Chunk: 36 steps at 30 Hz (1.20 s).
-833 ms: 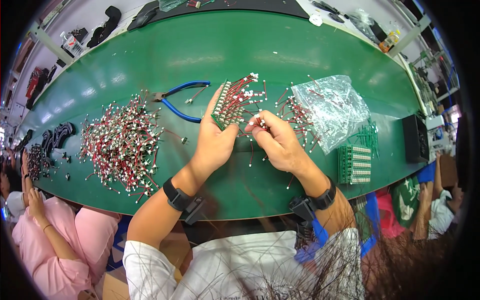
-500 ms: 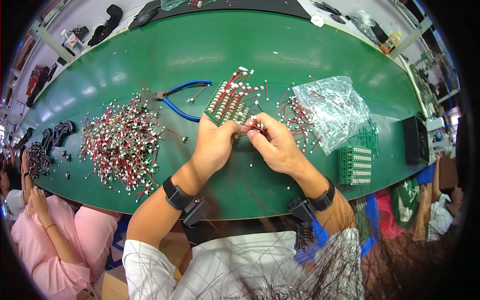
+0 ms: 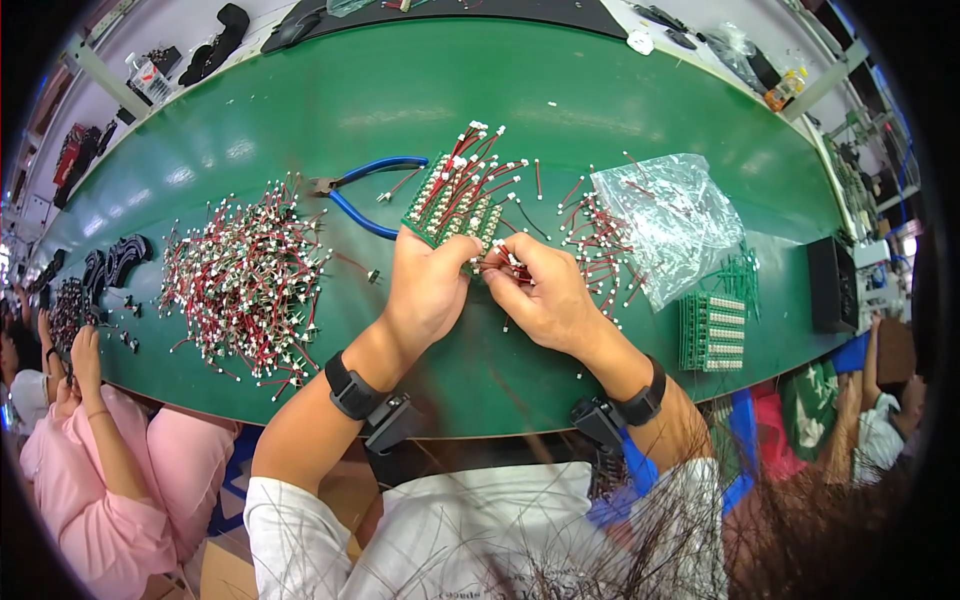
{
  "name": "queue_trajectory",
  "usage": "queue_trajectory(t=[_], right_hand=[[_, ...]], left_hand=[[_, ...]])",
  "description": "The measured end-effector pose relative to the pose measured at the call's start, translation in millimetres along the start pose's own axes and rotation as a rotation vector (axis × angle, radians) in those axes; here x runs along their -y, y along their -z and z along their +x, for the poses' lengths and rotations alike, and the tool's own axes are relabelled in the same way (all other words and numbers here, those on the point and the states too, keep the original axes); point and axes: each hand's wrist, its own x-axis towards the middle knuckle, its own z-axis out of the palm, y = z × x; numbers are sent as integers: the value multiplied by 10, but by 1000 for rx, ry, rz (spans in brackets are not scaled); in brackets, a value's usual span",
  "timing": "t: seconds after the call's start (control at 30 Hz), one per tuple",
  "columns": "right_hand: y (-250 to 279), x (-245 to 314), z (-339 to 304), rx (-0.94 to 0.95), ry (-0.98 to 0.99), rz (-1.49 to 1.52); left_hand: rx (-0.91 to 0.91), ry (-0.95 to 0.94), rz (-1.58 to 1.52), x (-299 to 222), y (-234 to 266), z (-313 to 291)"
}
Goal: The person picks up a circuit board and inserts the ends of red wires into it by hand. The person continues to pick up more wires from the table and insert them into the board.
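Observation:
My left hand [image 3: 430, 280] grips the lower edge of a green circuit board panel [image 3: 425, 208] lined with rows of small white connectors. Red cables with white plugs [image 3: 478, 170] stick up from many of the rows. At the board's lower right corner, my right hand [image 3: 540, 290] pinches several short red wire cables [image 3: 512, 262]; its fingertips are close to the left thumb. Which connector the fingertips touch is hidden. Just beyond the board lie blue-handled cutters [image 3: 365, 215] with their handles spread.
A large heap of wired pieces [image 3: 240, 285] lies to the left. Loose cables [image 3: 600, 240] and a clear plastic bag [image 3: 670, 225] lie to the right, near stacked green boards [image 3: 712, 330] and a black box [image 3: 832, 280]. A co-worker in pink [image 3: 110, 470] sits at far left.
My right hand has drawn a little inward to the board's corner with the cables. The board has tilted slightly and shifted a little away from me.

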Motion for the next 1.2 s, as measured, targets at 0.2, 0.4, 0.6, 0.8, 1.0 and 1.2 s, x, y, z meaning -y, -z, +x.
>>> queue_trajectory(t=[0.2,0.4,0.6,0.8,1.0,1.2], right_hand=[[20,82,11,-38,0,-42],[88,73,53,-223,-22,-92],[83,114,81,-248,28,-183],[105,72,85,-285,111,-168],[154,147,76,-225,100,-232],[140,111,62,-222,185,-290]], left_hand=[[39,-18,19,53,54,14],[97,3,165,103,24,8],[235,-98,302,163,-31,-45],[374,-122,427,124,-36,-58],[390,-120,449,129,-9,-60],[415,-177,572,127,41,-55]])
